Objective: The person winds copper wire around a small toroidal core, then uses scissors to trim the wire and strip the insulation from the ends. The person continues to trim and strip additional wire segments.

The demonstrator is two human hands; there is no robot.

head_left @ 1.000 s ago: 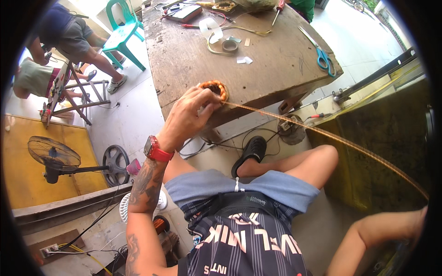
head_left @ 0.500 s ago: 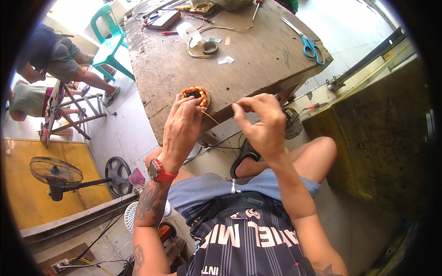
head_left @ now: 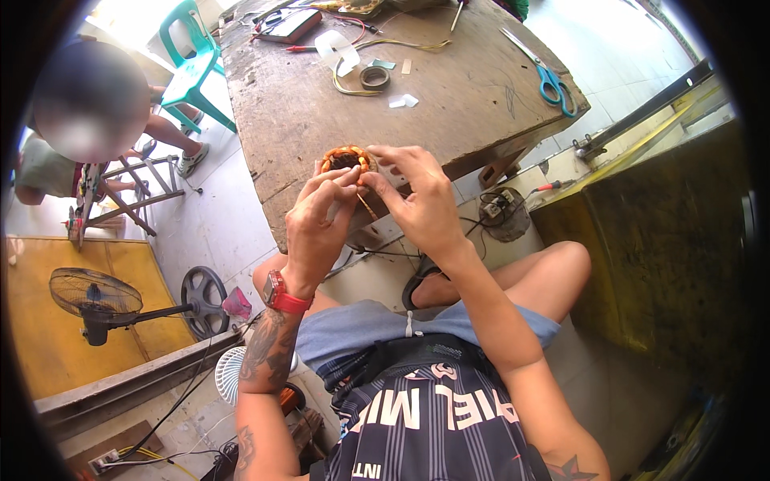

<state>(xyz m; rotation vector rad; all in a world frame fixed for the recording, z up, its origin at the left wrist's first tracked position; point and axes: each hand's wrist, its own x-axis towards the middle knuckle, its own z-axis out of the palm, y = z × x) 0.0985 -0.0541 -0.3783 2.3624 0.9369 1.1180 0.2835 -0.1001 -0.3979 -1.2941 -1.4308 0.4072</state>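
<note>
A small ring-shaped motor stator (head_left: pixel 347 152) with orange-copper windings is at the near edge of the wooden table (head_left: pixel 449 120). My left hand (head_left: pixel 321 220) grips its near left side, with thumb and fingers at the rim. On the right side, my right hand (head_left: pixel 421 196) has its thumb and fingers closed round the winding. A thin tan strand (head_left: pixel 367 210) hangs from the stator between my hands. Fingers hide much of the ring's near side.
On the table lie blue-handled scissors (head_left: pixel 553 86), a dark tape roll (head_left: pixel 374 78), a translucent white piece (head_left: pixel 337 52), wires and a red-and-black box (head_left: pixel 290 26). A fan (head_left: pixel 96 297) stands at left. A person (head_left: pixel 88 104) is beyond, near a green chair (head_left: pixel 188 68).
My right hand has moved left from the air beside the stator and now grips it. My left hand stays at the stator. The person at left has bent lower.
</note>
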